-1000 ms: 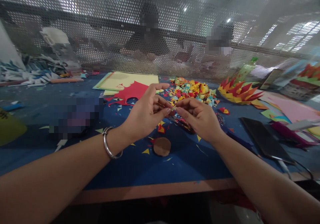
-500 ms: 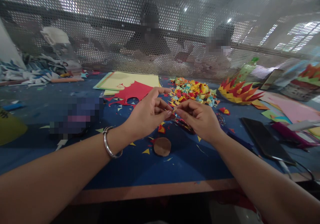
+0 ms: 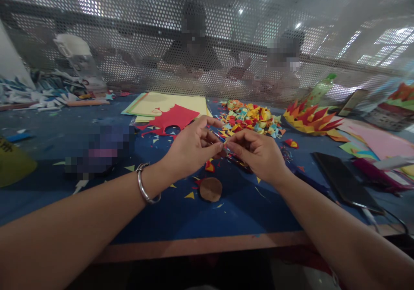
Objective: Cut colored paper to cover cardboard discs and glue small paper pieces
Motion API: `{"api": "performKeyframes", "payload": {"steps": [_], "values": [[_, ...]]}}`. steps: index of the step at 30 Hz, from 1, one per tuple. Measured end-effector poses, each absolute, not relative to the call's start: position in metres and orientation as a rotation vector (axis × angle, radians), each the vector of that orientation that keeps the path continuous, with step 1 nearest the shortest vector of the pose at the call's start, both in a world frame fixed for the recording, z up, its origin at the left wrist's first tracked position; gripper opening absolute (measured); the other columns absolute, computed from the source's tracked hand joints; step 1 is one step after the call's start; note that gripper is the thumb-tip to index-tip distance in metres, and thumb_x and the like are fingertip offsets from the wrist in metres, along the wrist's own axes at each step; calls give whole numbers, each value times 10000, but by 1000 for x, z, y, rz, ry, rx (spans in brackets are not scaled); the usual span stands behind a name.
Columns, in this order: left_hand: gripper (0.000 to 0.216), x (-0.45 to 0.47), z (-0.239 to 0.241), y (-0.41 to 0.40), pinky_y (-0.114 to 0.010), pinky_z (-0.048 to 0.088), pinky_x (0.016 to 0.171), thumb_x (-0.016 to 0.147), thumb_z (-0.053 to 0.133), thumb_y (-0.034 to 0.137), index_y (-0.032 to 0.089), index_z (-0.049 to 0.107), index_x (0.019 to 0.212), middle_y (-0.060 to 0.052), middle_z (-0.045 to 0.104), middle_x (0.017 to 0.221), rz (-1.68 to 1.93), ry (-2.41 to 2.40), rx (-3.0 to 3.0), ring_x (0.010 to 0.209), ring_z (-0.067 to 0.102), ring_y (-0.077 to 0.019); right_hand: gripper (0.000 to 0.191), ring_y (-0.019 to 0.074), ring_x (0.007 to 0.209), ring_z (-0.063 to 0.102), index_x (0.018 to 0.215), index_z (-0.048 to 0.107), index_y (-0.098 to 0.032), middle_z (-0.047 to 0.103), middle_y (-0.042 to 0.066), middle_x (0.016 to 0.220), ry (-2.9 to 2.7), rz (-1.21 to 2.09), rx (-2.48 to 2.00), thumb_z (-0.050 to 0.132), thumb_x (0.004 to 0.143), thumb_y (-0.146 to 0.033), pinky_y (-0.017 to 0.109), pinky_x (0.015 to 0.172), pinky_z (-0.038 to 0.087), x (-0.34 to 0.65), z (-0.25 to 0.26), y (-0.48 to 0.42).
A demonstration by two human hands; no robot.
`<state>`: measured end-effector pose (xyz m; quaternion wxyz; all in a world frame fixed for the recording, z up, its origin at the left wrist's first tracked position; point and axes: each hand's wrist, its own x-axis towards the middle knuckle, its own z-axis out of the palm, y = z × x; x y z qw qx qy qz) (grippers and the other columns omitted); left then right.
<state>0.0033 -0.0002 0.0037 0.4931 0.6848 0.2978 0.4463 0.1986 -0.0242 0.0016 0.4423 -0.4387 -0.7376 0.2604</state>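
My left hand (image 3: 194,147) and my right hand (image 3: 260,155) meet fingertip to fingertip above the blue table. Each is closed in a pinch of thumb and finger. Whatever lies between the fingertips is too small and hidden to name. Just below them, a round brown disc (image 3: 210,189) lies flat, beside a small red and yellow folded paper piece (image 3: 210,166). Beyond my hands is a heap of colourful paper pieces (image 3: 249,115). Behind my left fingers lies a cut red paper sheet (image 3: 176,118), partly over pale yellow sheets (image 3: 174,100).
On the right are a black phone (image 3: 344,180) with a cable, a purple case (image 3: 383,175), an orange and yellow spiky paper form (image 3: 310,119) and a green-capped bottle (image 3: 321,89). A clear bottle (image 3: 86,67) stands back left. A perforated metal screen (image 3: 136,44) borders the far edge.
Both hands stay almost in place, with only slight finger movement. A tiny yellowish bit that showed between the fingertips is now hidden.
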Motion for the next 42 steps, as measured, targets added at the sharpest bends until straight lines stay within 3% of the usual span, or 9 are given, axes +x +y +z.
{"api": "performKeyframes", "payload": {"steps": [11,19,32,36,42], "values": [[384,2,6,-4,-220,543,602,808,709,126,169,535,1147,35,659,714,1057,725,1698,635,694,-117,282,120,628,536,871,668,-194,642,9,759,-1835,646,-1093,735,854,-468,252,552,418,198,2,-24],[391,0,6,-2,-231,534,604,812,713,159,170,526,1156,13,681,747,1050,708,1710,660,695,-132,284,99,578,513,901,663,-193,649,-1,766,-1851,678,-1111,720,867,-469,240,527,407,199,3,-23],[444,-1,7,-4,-235,522,633,826,719,223,183,510,1216,-3,694,772,956,722,1709,717,697,-147,328,84,504,444,842,622,-182,526,-50,591,-1874,749,-1118,668,893,-503,228,481,342,198,7,-25],[547,-3,6,-4,-257,542,686,759,762,173,201,497,1237,-5,700,829,930,700,1734,765,704,-157,323,85,496,443,850,630,-181,515,-55,571,-1868,737,-1133,667,895,-499,228,473,337,197,7,-25],[466,-2,9,-4,-219,498,627,785,699,130,185,516,1210,18,697,744,941,775,1755,693,680,-130,331,76,465,423,840,626,-179,486,-68,537,-1852,753,-1136,664,901,-502,224,458,329,197,7,-26]]}}
